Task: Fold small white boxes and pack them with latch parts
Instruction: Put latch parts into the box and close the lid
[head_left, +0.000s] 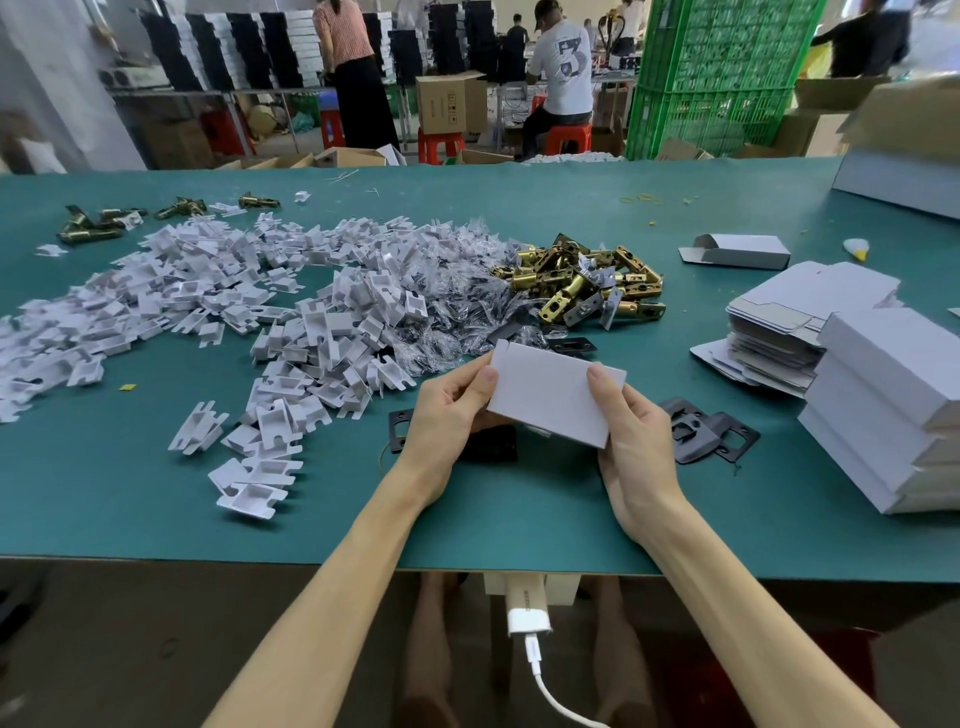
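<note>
A worker's left grip (447, 410) and right grip (639, 441) each pinch one end of a small white box (556, 400), thumbs on top, holding it between them above the green counter (156, 509), apparently to close it. Brass latch bolts (587, 280) lie beyond the grips, flat box blanks (779, 332) to their right, within reach.

Centre: small white box (556, 397), plain broad face up, held tilted. Beyond it lies a heap of brass latch bolts (582, 283); to its left, a sprawl of white plastic inserts (234, 312); to its right, black strike plates (711, 436), flat box blanks (779, 332) and stacked folded boxes (883, 410).
</note>
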